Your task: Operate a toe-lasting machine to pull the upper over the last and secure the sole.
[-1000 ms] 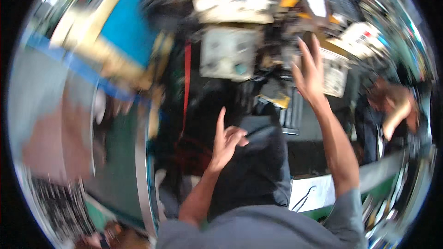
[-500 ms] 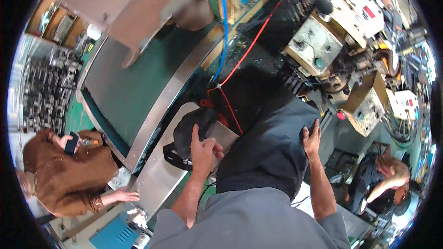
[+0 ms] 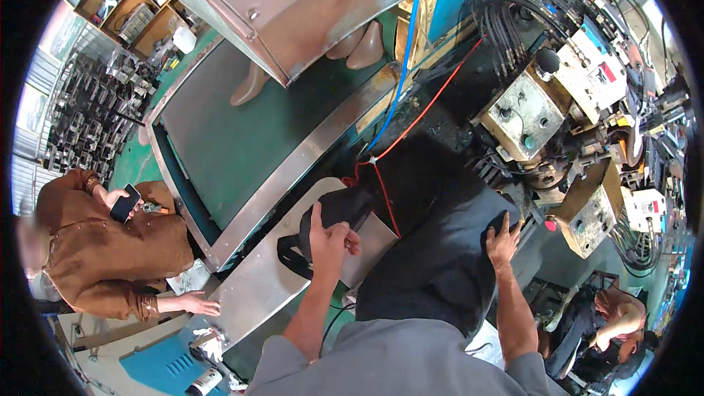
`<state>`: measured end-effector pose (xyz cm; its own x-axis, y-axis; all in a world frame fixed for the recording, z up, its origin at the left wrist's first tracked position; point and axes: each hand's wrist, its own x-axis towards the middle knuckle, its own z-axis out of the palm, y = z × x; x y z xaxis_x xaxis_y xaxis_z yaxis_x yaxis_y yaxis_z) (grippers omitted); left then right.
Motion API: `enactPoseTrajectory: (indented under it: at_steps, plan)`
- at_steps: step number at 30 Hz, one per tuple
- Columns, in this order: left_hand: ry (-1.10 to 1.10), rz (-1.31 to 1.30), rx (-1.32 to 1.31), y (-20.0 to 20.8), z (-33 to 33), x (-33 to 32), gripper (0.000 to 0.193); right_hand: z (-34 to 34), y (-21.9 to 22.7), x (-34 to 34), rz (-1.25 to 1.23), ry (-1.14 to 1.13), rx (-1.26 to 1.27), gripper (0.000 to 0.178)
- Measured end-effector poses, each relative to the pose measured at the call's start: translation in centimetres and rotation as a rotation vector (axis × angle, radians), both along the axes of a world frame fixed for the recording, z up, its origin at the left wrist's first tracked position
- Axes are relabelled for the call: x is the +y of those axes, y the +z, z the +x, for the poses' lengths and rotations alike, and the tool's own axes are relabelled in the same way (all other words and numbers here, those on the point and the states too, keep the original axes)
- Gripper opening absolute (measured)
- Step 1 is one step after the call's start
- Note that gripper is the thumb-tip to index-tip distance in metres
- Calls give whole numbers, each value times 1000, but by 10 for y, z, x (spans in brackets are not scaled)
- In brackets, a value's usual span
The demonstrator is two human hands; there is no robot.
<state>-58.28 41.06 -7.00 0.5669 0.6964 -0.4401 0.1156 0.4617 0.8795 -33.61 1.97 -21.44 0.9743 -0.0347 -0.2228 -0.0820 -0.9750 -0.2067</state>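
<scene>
My left hand (image 3: pixel 331 242) is raised over a metal ledge (image 3: pixel 257 282), beside a black cap-like fabric thing (image 3: pixel 339 207) with a strap. Its index finger points out and the other fingers are loosely bent, with nothing seen in them. My right hand (image 3: pixel 503 243) rests on the knee of my black trousers (image 3: pixel 433 257), fingers spread, holding nothing. Past the ledge is a green conveyor belt (image 3: pixel 242 147) in a metal frame. Brown foot-shaped forms, like shoe lasts (image 3: pixel 365 48), stand on it, partly under a brown metal cover (image 3: pixel 293 7).
A seated person in brown (image 3: pixel 121 242) holds a phone (image 3: pixel 125 203) at the left; another person (image 3: pixel 612 323) bends over at the lower right. Machines with control boxes (image 3: pixel 522 117) and hoses stand at the right. A blue hose (image 3: pixel 405 66) and a red cord (image 3: pixel 436 99) run down ahead.
The view has shifted, so the scene sits further right, and the brown cover and shoe lasts show more clearly. Both my hands keep nearly the same pose.
</scene>
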Motion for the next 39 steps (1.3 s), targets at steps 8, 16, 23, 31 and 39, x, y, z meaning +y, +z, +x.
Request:
enactPoseTrajectory:
  at_steps: [8,16,23,31,39]
  plan:
    - [-105,11,34,24,30,6,89,-10,9,-6,61,25,-70,80]
    - [5,96,-31,51,28,2,90,-9,12,0,44,8,-86,79]
    - [-184,76,-28,67,37,-29,89,-8,10,-1,43,17,-93,79]
    - [-251,122,-77,55,50,-35,89,-12,27,3,103,55,-141,80]
    - [-472,15,-117,22,102,-74,90,-18,42,24,73,-107,-1,84]
